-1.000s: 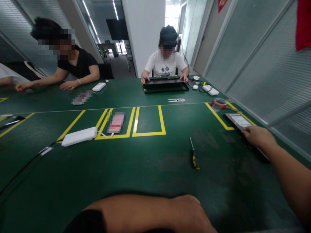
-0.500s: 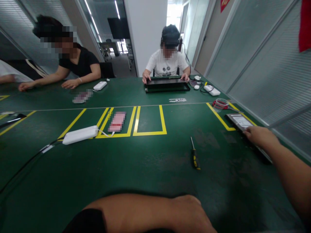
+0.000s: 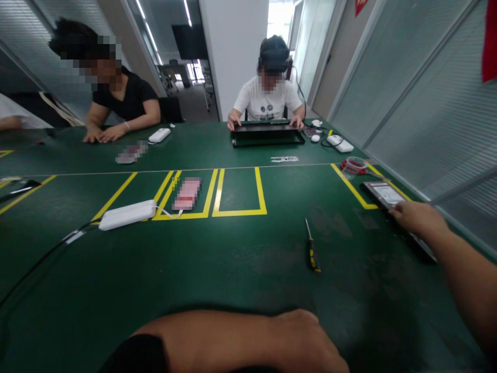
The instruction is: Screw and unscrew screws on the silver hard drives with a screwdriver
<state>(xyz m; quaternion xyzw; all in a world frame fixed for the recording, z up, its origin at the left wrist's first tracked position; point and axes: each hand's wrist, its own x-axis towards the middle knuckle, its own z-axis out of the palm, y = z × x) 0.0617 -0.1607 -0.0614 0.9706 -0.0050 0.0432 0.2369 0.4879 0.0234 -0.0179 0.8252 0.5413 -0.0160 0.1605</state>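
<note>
My right hand (image 3: pixel 421 220) is closed over the near side of a long dark metal tray (image 3: pixel 421 251) at the table's right edge. On the tray's far end lies a hard drive (image 3: pixel 384 192) with a white label. Part of the tray is hidden under my hand. My left forearm rests across the bottom of the view, and my left hand (image 3: pixel 306 336) lies low on the table with its fingers out of sight. Between my two hands is a screwdriver (image 3: pixel 311 254) with a black and yellow handle, its tip pointing away from me.
A white power strip (image 3: pixel 128 214) with a black cord lies left, cabled to a pink phone (image 3: pixel 187 194). Yellow tape (image 3: pixel 238 213) marks the green table. Red and clear cable coils (image 3: pixel 353 166) sit far right. Opposite, a person (image 3: pixel 267 98) holds a black panel (image 3: pixel 267 133); another person (image 3: pixel 124 101) sits left.
The person at the left has drawn one hand in beside the other. My hands, the tray and the screwdriver look nearly unmoved; the view has shifted slightly.
</note>
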